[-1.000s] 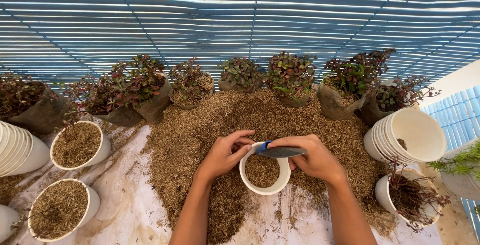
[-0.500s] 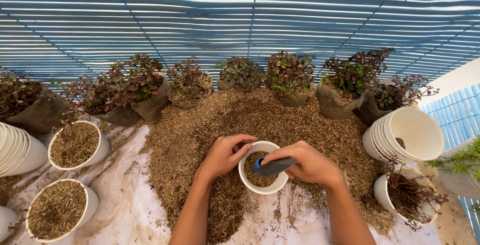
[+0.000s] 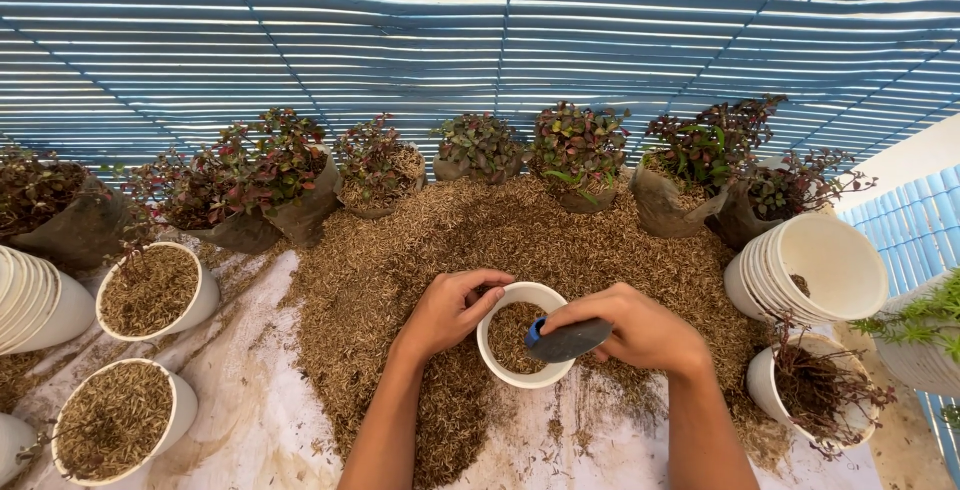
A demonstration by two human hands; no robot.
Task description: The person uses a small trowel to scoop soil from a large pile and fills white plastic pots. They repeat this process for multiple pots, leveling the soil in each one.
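Filling step seems in hand: left hand (image 3: 447, 312) grips the rim of the white pot (image 3: 518, 335), at the near edge of the husk heap (image 3: 420, 250). Right hand (image 3: 640, 330) fingers are closed around a dark trowel (image 3: 565, 340) over it. Next move likely needs steady scooping.

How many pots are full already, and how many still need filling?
Done: two pots at left look full of husk. In hand: the left hand steadies a part-filled pot while the right hand holds a scoop over it. Left: stacked empty pots wait at right.
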